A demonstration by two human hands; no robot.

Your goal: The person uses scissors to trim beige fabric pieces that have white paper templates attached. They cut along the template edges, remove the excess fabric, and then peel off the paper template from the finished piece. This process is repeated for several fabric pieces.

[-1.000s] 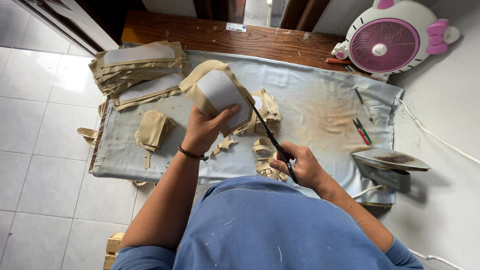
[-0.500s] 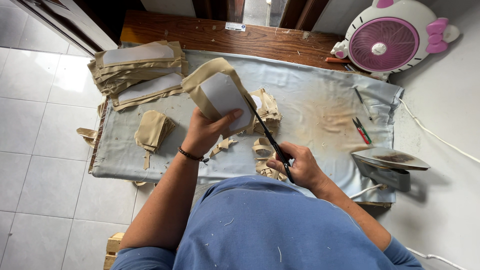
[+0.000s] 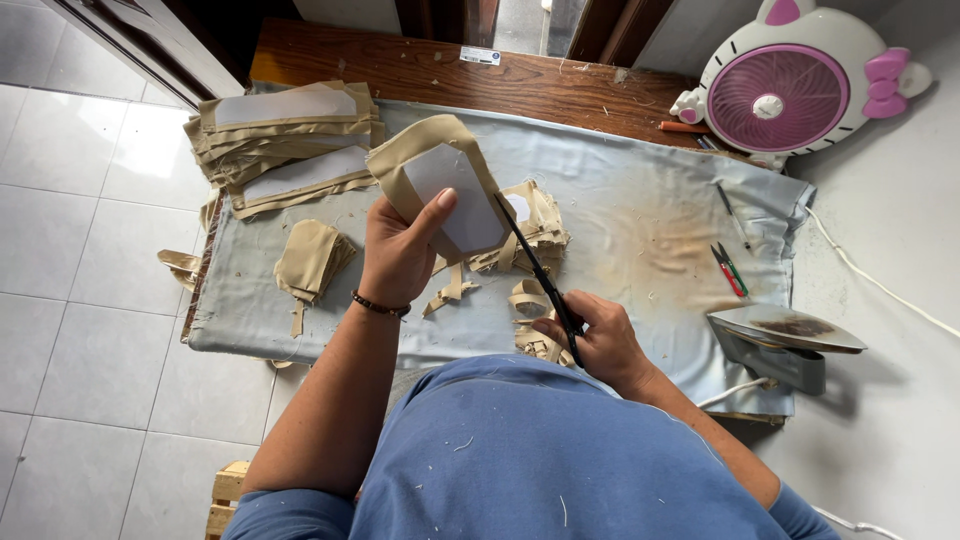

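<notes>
Cloth-covered table [image 3: 640,190] on white tiles (fan [image 3: 775,95] at the corner) sits below the left hand [image 3: 400,250] pinching an upright fabric piece [image 3: 440,185], while the right hand [image 3: 600,340] grips scissors [image 3: 540,275], blades seemingly at its edge, slanting up-left.

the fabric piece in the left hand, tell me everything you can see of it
The fabric piece is tan cloth with a white rectangular panel on its face and a rounded top edge. The left hand holds it raised above the cloth-covered table, thumb on the panel. The black scissors in the right hand meet its right edge.
</notes>
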